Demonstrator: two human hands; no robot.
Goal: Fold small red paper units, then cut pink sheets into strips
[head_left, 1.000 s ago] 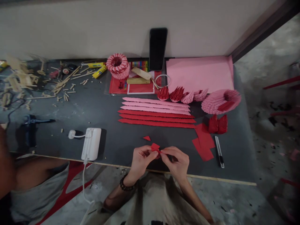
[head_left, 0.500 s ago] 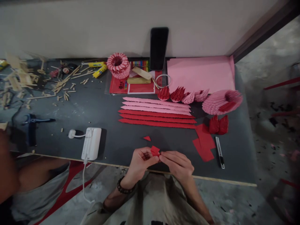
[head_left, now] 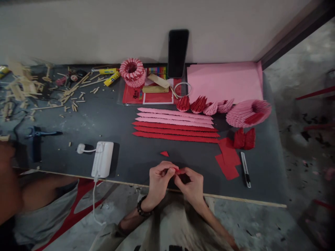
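A single camera, worn on the person's head, is looking forward and steeply down over the table [head_left: 131, 157]. It is sitting above the near edge and taking in the tabletop's full depth, up to the wall [head_left: 104, 31] at twelve o'clock. The person's own shirt [head_left: 178, 223] is filling six o'clock, closest to the lens. The left hand [head_left: 159, 177] and right hand [head_left: 192, 184] are appearing between it and the centre, small in this wide view. A neighbour's leg [head_left: 47, 193] is showing at eight o'clock, and floor [head_left: 298, 174] is showing between three and four.
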